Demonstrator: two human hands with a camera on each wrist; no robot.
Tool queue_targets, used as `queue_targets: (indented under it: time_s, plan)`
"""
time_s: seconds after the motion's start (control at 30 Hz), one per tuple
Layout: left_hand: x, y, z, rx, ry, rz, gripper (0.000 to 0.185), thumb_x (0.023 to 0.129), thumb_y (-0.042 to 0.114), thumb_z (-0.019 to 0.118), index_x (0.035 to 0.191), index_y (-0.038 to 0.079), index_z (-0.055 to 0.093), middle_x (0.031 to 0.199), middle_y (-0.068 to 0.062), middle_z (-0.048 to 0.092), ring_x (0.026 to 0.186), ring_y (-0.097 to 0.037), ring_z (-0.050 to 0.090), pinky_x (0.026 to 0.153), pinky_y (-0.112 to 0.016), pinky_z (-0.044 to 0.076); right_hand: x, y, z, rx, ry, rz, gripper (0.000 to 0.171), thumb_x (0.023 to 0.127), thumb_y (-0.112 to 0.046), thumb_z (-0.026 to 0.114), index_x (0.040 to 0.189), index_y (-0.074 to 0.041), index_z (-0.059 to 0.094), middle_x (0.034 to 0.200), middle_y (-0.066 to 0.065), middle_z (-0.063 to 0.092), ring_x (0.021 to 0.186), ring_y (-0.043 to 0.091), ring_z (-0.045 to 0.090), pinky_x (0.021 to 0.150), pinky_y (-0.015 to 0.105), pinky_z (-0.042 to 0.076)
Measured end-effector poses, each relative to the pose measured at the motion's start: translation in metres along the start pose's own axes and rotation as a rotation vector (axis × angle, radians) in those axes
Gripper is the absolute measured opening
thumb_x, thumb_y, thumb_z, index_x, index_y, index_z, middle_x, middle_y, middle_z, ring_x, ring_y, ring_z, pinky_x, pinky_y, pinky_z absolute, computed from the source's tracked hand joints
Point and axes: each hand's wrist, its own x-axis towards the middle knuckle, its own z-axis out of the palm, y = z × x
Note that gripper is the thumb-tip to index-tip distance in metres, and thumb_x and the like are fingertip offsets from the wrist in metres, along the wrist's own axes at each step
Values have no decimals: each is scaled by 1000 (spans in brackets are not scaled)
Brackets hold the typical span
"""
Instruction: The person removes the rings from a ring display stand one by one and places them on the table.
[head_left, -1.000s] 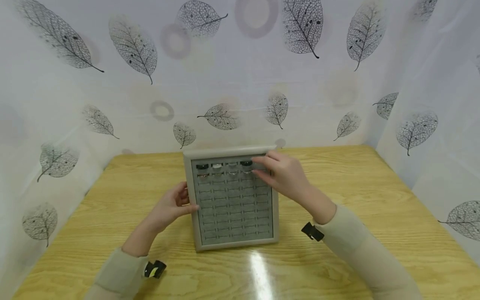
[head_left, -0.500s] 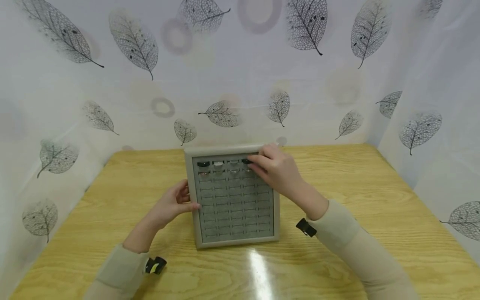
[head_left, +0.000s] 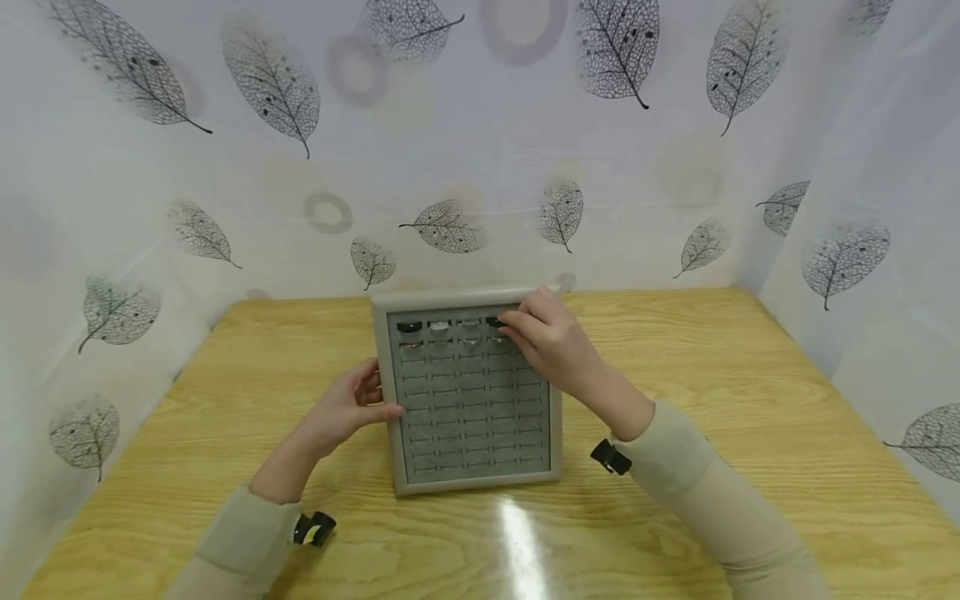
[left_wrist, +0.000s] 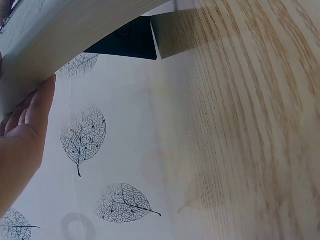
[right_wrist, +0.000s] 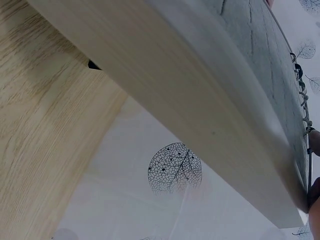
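A grey ring tray [head_left: 468, 400] lies on the tabletop [head_left: 712, 400], near its far edge and between the two hands. The left hand [head_left: 347, 410] rests against the tray's left rim, fingers [head_left: 372, 390] loosely curled, the thumb lying on the frame. The right hand [head_left: 553, 343] sits over the tray's top right corner, its fingers [head_left: 513, 325] drawn together, pinching at a black ring [head_left: 494, 322] in the top row. More rings [head_left: 438, 326] stand in that row to the left.

Grey ring tray [head_left: 390, 392], far edge raised
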Motion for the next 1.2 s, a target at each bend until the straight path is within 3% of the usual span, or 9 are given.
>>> queue_targets:
  time_s: [0.13, 0.23, 0.53, 0.8, 1.2]
  plan:
    - [0, 0, 0, -8, -8, 15, 70, 78, 5, 66, 133, -9, 24, 119, -28, 45, 104, -33, 51, 80, -33, 47, 0, 1, 0, 25, 19, -12, 19, 87, -10, 56, 81, 6, 64, 69, 8, 46, 61, 21, 40, 56, 31, 35]
    - [0, 0, -1, -11, -14, 25, 70, 79, 5, 66, 133, -9, 24, 119, -28, 45, 105, -32, 51, 80, -32, 47, 0, 2, 0, 32, 34, -22, 27, 90, -15, 50, 81, 6, 64, 70, 8, 45, 62, 20, 40, 55, 30, 35]
    - [0, -2, -1, -3, -17, 35, 69, 78, 5, 66, 133, -7, 25, 119, -26, 46, 104, -27, 52, 79, -33, 47, -2, 1, -2, 53, 44, -16, 25, 90, -14, 51, 82, 6, 64, 71, 8, 45, 62, 20, 40, 55, 29, 35]
    - [-1, 0, 1, -1, -11, 19, 70, 79, 7, 66, 133, -8, 23, 120, -28, 44, 106, -34, 49, 81, -33, 46, -2, 3, -2, 46, 67, -63, 25, 90, -13, 50, 82, 6, 64, 70, 8, 44, 61, 19, 39, 55, 29, 34]
    - [-1, 1, 1, -1, -9, 8, 72, 79, 8, 66, 133, -8, 23, 120, -28, 44, 107, -35, 48, 82, -33, 46, -2, -2, -16, 68, 152, -94, 25, 89, -13, 53, 77, 6, 65, 66, 5, 42, 58, 17, 37, 50, 24, 31]
